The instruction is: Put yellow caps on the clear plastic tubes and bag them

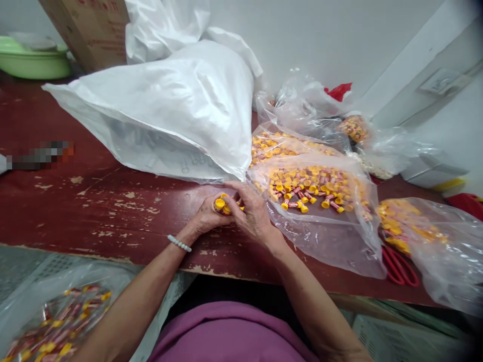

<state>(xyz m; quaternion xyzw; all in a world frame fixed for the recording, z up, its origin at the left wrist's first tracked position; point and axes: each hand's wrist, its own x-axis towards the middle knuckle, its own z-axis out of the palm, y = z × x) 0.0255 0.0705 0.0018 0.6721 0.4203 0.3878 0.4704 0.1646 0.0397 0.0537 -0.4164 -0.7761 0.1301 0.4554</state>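
Note:
My left hand [214, 215], a pale beaded bracelet at its wrist, is closed around small yellow-capped pieces [219, 204] just above the red table. My right hand [252, 211] meets it from the right, thumb and fingers bent over the same pieces, with a bit of yellow showing between them. My fingers hide most of what is held. Beside my right hand lies an open clear plastic bag [324, 256] with many short red-labelled pieces with yellow ends [302, 193] inside. Right behind my hands, a large white sack [196, 95] lies with its mouth towards me; clear items show faintly inside.
Red-handled scissors [400, 266] lie beside another clear bag of yellow pieces [411, 226] at the right. Below the table's left edge, a lined crate holds longer yellow-and-red tubes [64, 322]. A green basin [35, 60] and a cardboard box [90, 35] stand at the back left.

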